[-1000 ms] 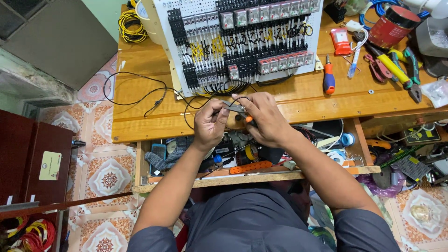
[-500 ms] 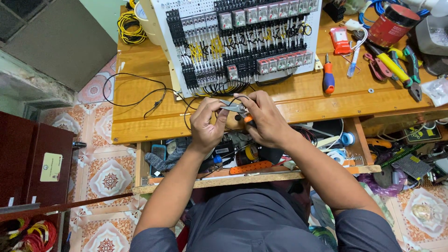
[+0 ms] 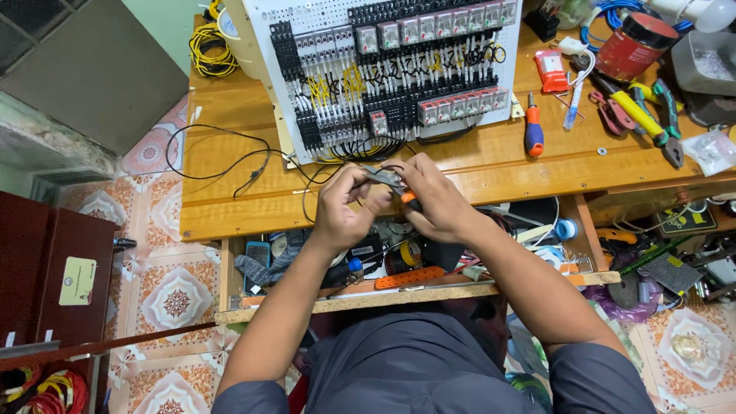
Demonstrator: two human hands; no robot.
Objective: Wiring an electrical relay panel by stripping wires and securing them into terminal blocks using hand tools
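Both hands met over the front edge of the wooden workbench (image 3: 230,192), just below the white control panel (image 3: 383,69). The right hand (image 3: 437,203) was closed around a small pair of pliers (image 3: 395,185) with orange grips, whose tip pointed left toward the left hand (image 3: 345,207). The left hand's fingers were pinched on a thin black wire (image 3: 322,172) right at the tool's tip. A screwdriver (image 3: 533,130) lay well to the right.
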